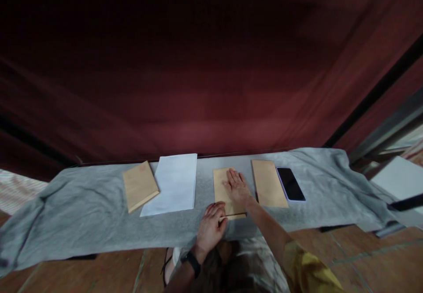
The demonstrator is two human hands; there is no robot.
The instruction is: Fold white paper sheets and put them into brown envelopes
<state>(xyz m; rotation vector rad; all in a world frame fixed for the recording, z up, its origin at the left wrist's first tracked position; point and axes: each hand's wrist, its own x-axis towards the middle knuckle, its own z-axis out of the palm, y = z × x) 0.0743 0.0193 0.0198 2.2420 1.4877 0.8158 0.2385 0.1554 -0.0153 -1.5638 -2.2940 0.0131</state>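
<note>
A brown paper envelope (218, 186) lies flat in front of me, with a narrow folded strip along its near edge. My right hand (237, 188) rests open and flat on its upper middle, fingers pointing away from me. At the near left corner, my left hand (211, 226) is closed, with thumb and fingers on the edge by the folded strip. Its fingertips are partly hidden. A dark watch (192, 263) is on the left wrist.
A grey cloth (99, 213) covers the narrow bench. To the left are white paper sheets (176, 180) and another brown envelope (140, 185) overlapping them. To the right lie a third brown envelope (269, 183) and a phone (291, 183). A dark red panel (211, 86) stands behind.
</note>
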